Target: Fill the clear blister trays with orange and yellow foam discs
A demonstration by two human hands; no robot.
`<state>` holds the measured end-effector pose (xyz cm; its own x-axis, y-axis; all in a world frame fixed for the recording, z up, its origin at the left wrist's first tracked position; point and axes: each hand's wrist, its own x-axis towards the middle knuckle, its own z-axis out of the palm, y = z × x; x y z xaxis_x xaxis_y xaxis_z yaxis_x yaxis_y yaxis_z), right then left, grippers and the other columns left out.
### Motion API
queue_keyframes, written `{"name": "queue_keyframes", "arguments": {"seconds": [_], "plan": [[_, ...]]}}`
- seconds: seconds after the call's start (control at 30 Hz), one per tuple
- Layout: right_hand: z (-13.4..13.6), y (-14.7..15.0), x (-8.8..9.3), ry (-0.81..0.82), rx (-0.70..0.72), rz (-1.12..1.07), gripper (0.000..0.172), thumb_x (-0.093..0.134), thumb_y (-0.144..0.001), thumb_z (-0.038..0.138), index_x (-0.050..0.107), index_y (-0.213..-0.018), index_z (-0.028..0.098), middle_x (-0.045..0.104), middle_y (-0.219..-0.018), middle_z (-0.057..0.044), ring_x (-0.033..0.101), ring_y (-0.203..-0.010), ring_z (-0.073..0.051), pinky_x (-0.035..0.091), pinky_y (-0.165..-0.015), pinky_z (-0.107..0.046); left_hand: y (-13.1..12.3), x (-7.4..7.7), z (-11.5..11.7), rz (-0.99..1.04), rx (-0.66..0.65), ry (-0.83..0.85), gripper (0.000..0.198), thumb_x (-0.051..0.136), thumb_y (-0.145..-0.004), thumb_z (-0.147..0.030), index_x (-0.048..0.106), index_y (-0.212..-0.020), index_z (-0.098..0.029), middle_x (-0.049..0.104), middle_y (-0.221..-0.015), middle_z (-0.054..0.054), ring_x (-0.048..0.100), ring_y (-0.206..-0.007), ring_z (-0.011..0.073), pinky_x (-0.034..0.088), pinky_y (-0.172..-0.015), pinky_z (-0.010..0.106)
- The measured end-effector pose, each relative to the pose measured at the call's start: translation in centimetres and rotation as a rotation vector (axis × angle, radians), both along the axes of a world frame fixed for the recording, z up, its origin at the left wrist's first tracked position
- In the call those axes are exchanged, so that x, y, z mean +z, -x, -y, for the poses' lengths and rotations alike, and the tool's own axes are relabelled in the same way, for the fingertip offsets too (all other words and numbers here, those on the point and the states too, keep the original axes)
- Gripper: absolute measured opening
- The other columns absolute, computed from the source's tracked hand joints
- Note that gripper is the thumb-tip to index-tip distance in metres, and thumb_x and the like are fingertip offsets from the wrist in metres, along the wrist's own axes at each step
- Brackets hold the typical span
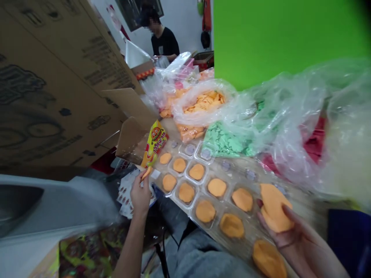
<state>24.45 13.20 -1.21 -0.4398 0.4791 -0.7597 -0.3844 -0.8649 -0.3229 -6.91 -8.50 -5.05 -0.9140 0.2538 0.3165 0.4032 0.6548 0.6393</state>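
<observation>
Between the thumb and fingers of my left hand is a thin orange piece, held at the near left end of the clear trays. My right hand grips a stack of flat orange pieces above the right part of the trays. Clear plastic trays with square compartments lie in rows on the table. Several compartments hold one round orange piece each. Toward the back, some compartments show no orange piece, only a small pale item.
Behind the trays sit plastic bags of orange pieces, green pieces and red pieces. A yellow printed box stands by an open carton. Large cardboard rises at left, a green panel at right. A person is beyond.
</observation>
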Motion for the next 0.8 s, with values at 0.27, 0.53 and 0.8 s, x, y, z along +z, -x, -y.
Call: {"name": "queue_keyframes", "arguments": {"seconds": [0.27,0.53,0.8], "plan": [[-0.1,-0.1,-0.6,0.052,-0.013,0.036,0.032,0.058,-0.079,0.023,0.061,-0.110,0.029,0.066,-0.113,-0.004,0.068,-0.090,-0.021,0.061,-0.070,-0.033,2.7,-5.2,0.5,-0.172,-0.136,0.238,0.031,0.046,-0.090,-0.036,0.056,-0.111,-0.015,0.059,-0.117,0.009,0.053,-0.111,0.0231,0.029,-0.102,0.053],[-0.2,-0.2,-0.8,0.075,-0.002,0.059,0.025,0.062,-0.076,0.032,0.063,-0.101,0.033,0.068,-0.110,-0.001,0.069,-0.085,-0.019,0.062,-0.067,-0.032,0.8,-4.1,1.8,-0.225,-0.198,0.471,0.026,0.047,-0.090,-0.033,0.060,-0.103,-0.015,0.063,-0.109,0.008,0.054,-0.108,0.0221,0.033,-0.099,0.050],[-0.5,-0.7,-1.2,-0.012,0.088,0.012,0.032,0.060,-0.077,0.036,0.059,-0.109,0.032,0.068,-0.111,-0.001,0.068,-0.091,-0.019,0.062,-0.072,-0.032,0.9,-3.7,0.6,-0.210,-0.134,0.612,0.030,0.040,-0.092,-0.030,0.057,-0.110,-0.014,0.062,-0.115,0.011,0.054,-0.111,0.0222,0.027,-0.103,0.050]]}}
